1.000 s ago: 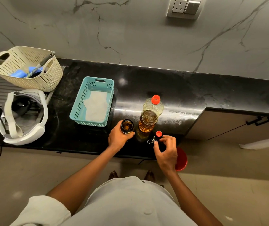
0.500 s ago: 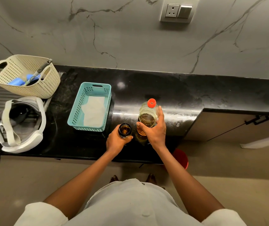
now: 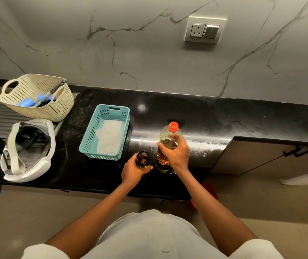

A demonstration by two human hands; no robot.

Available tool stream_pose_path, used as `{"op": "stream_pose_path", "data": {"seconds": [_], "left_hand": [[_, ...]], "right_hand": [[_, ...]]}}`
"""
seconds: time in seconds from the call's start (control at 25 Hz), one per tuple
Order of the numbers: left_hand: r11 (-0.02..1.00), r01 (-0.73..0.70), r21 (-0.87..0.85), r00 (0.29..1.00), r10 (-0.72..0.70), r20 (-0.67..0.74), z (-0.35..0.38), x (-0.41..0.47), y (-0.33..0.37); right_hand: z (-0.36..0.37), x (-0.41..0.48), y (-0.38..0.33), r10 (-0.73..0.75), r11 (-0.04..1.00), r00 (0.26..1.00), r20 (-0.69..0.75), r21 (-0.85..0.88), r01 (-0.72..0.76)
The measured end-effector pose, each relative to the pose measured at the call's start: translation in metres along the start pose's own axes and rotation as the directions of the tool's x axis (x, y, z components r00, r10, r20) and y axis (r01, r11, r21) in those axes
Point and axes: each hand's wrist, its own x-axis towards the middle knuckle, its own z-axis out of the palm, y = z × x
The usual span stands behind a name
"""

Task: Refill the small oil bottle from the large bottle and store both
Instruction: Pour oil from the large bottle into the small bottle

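Note:
A large clear bottle (image 3: 170, 139) of amber oil with an orange cap stands upright on the black counter (image 3: 205, 116) near its front edge. My right hand (image 3: 177, 155) is wrapped around its middle. Just left of it stands the small dark bottle (image 3: 143, 159), uncapped, with amber oil visible through its mouth. My left hand (image 3: 133, 171) grips its lower body from the near side. The small bottle's cap is hidden from view.
A teal slotted basket (image 3: 91, 135) lined with white paper sits left of the bottles. Further left are a cream basket (image 3: 59, 107) holding blue items and a white headset (image 3: 28, 165). A cabinet door (image 3: 261, 157) lies at the right, a red bucket (image 3: 211, 191) below the counter.
My right hand left the small orange cap near the counter edge and took hold of the large bottle. My left hand stayed on the small bottle.

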Motion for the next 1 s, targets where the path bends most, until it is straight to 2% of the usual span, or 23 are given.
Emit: {"op": "stream_pose_path", "data": {"seconds": [0.2, 0.36, 0.48, 0.68, 0.84, 1.0], "left_hand": [[0.993, -0.001, -0.12, 1.0, 0.002, 0.011, -0.005, 0.012, 0.008], [0.983, -0.059, -0.176, 0.997, 0.068, 0.045, -0.014, 0.029, 0.031], [0.974, -0.11, -0.198, 0.991, 0.124, 0.058, -0.018, 0.045, 0.061], [0.957, -0.228, -0.178, 0.968, 0.242, 0.061, -0.024, 0.074, 0.117], [0.948, -0.282, -0.148, 0.954, 0.294, 0.064, -0.033, 0.093, 0.153], [0.951, -0.273, -0.145, 0.957, 0.283, 0.059, -0.039, 0.1, 0.168]], "right_hand": [[-0.016, 0.022, -0.014, 0.005, 0.99, 1.0, 0.024, 0.139, -0.008], [-0.049, 0.046, -0.039, -0.118, 0.969, 0.993, 0.018, 0.222, 0.111], [-0.072, 0.064, -0.059, -0.212, 0.953, 0.977, -0.002, 0.219, 0.207], [-0.101, 0.092, -0.074, -0.368, 0.93, 0.928, 0.055, 0.005, 0.368], [-0.115, 0.106, -0.08, -0.402, 0.88, 0.905, 0.142, -0.214, 0.424], [-0.122, 0.114, -0.092, -0.411, 0.807, 0.889, 0.2, -0.375, 0.457]]}}
